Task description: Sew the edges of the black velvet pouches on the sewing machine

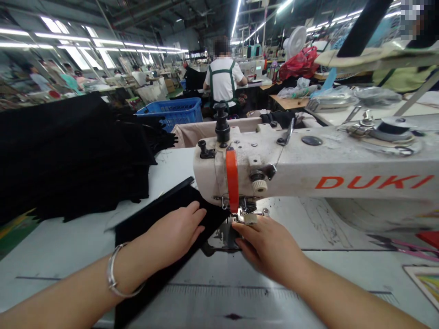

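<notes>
Left hand (174, 235) is pressing flat, grip released, on the black strip (154, 214). Right hand (270, 249) is crowding the presser foot (245, 215), grip unclear, worktop (61, 256) showing leftward.

Both hands reach forward, left hand (174, 235) flat, right hand (269, 246) with fingers curled.

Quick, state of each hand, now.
Left hand: open, flat on the black cloth.
Right hand: fingers bent by the sewing machine; grip cannot be told.
</notes>
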A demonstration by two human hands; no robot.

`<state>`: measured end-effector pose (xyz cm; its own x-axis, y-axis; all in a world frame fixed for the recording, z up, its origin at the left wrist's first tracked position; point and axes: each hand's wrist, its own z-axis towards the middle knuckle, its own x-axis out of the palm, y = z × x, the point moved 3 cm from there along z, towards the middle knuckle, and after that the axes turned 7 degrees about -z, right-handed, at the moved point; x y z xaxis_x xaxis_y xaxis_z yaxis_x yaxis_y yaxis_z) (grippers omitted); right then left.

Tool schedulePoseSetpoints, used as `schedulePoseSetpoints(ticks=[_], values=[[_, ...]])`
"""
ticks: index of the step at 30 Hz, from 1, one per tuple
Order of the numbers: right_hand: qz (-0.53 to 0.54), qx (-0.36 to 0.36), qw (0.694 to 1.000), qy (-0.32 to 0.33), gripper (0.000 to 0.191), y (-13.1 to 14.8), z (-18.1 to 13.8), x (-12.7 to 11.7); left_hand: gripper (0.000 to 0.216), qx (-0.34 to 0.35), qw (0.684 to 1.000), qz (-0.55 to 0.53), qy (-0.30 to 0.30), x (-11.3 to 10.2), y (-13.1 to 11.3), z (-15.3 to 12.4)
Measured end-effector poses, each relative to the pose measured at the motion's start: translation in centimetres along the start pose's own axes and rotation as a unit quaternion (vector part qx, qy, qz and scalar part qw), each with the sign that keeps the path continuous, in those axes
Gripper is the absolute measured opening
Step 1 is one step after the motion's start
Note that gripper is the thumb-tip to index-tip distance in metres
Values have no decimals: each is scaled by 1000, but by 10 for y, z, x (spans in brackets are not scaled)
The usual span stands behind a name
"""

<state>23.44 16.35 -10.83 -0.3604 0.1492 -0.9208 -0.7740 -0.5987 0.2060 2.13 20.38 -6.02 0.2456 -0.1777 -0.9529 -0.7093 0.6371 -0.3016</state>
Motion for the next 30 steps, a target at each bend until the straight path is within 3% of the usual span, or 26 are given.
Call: schedulePoseSetpoints(ticks=[3,8,12,15,21,30], values=[[9,-23,1000,-12,29,1,-2,-1,15,11,998,23,53,-4,-5,-8],[6,-66,997,-36,33,4,-5,0,33,112,994,-14,1,15,-7,1],[16,-114,992,-55,26,9,-7,2,43,110,992,-65,-15,42,-9,-4],[22,-139,989,-43,25,15,-6,3,45,132,988,-74,-12,45,-6,-10],[61,-73,995,-35,16,18,-3,-3,51,176,981,-85,14,37,7,-14],[44,-84,995,14,29,9,-9,-10,62,151,988,6,4,40,-17,-6]])
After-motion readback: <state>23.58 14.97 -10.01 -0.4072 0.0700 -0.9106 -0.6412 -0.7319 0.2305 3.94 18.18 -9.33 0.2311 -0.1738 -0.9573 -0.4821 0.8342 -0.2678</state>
